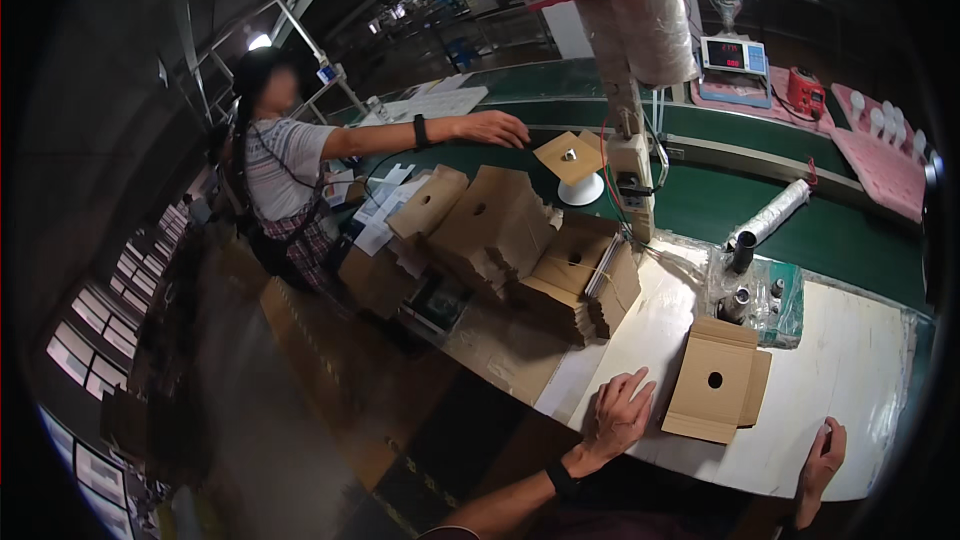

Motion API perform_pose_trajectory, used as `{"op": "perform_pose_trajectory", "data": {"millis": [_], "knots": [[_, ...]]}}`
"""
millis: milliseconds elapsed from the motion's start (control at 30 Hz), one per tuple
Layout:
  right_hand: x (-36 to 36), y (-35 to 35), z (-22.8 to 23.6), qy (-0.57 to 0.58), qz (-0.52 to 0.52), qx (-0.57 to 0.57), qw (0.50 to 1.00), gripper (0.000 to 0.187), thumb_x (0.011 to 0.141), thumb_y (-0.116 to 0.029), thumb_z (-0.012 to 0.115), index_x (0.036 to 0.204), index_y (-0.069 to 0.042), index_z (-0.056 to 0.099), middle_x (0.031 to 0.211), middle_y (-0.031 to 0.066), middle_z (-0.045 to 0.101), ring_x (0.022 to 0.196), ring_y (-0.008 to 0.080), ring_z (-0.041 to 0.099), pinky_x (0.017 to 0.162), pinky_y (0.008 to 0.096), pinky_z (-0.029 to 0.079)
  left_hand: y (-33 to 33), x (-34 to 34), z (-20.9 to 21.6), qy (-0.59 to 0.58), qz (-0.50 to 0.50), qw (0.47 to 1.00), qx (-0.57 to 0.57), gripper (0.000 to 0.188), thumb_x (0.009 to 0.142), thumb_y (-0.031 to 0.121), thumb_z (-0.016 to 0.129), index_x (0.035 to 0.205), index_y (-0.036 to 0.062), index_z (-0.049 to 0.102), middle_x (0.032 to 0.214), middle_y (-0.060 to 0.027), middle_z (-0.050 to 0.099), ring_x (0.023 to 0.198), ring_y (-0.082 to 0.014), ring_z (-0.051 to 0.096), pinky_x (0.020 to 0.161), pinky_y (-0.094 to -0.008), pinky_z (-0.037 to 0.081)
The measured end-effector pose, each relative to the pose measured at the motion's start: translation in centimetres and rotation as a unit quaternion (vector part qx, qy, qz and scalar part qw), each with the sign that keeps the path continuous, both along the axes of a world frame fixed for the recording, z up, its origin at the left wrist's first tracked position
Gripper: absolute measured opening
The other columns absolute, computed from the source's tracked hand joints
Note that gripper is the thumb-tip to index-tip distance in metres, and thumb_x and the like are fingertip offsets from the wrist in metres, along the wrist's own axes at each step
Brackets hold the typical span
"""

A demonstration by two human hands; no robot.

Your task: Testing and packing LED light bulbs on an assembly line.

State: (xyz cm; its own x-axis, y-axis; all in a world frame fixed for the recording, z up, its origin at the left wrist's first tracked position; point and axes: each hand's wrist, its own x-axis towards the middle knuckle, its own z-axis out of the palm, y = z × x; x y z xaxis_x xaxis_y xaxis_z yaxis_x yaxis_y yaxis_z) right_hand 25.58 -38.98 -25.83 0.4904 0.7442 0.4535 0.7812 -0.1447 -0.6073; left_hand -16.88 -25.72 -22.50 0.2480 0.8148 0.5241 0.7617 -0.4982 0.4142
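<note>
In the head view, my left grip (pixel 622 412) is released, fingers spread, just left of the holed brown cardboard insert (pixel 700 407), which lies on the white table (pixel 850 370). My right grip (pixel 823 452), empty and loosely curled, is near the table's front edge.

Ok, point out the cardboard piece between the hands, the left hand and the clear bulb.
Cardboard piece (pixel 712 402): head view, lower half of the flat panel.
Left hand (pixel 617 422): head view, back of the hand.
Clear bulb (pixel 724 3): head view, rounded glass.
</note>
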Motion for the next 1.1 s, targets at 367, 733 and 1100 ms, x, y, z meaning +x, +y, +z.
{"op": "perform_pose_trajectory", "data": {"millis": [367,733,1100], "knots": [[1.4,1.1,1.1,0.009,0.005,-0.031,0.999,0.016,0.097,0.001,0.059,0.111,0.005,0.064,0.081,0.0095,0.055,0.066,0.0185,0.047,0.061,0.0323,0.041,-0.2,0.0,0.7,0.005,-0.012,1.0,-0.027,0.028,0.084,0.009,0.074,0.112,0.0051,0.074,0.129,-0.008,0.068,0.108,-0.0263,0.061,0.088,-0.0377,0.049],[0.5,1.3,2.1,-0.014,0.002,-0.024,1.0,0.015,0.096,-0.001,0.06,0.109,0.004,0.065,0.079,0.0109,0.054,0.063,0.0199,0.048,0.058,0.0339,0.04,-0.2,0.0,1.3,0.01,-0.011,1.0,-0.021,0.028,0.085,0.009,0.074,0.112,0.0048,0.074,0.128,-0.0091,0.068,0.108,-0.0266,0.061,0.089,-0.0379,0.049],[0.5,1.3,2.1,-0.016,-0.003,-0.023,1.0,0.015,0.095,0.0,0.06,0.108,0.005,0.065,0.082,0.0128,0.057,0.064,0.0218,0.05,0.06,0.0346,0.042,-0.2,0.0,1.1,0.007,-0.012,1.0,-0.027,0.028,0.086,0.01,0.073,0.113,0.0038,0.073,0.129,-0.0101,0.067,0.108,-0.0268,0.061,0.089,-0.0381,0.048]]}}
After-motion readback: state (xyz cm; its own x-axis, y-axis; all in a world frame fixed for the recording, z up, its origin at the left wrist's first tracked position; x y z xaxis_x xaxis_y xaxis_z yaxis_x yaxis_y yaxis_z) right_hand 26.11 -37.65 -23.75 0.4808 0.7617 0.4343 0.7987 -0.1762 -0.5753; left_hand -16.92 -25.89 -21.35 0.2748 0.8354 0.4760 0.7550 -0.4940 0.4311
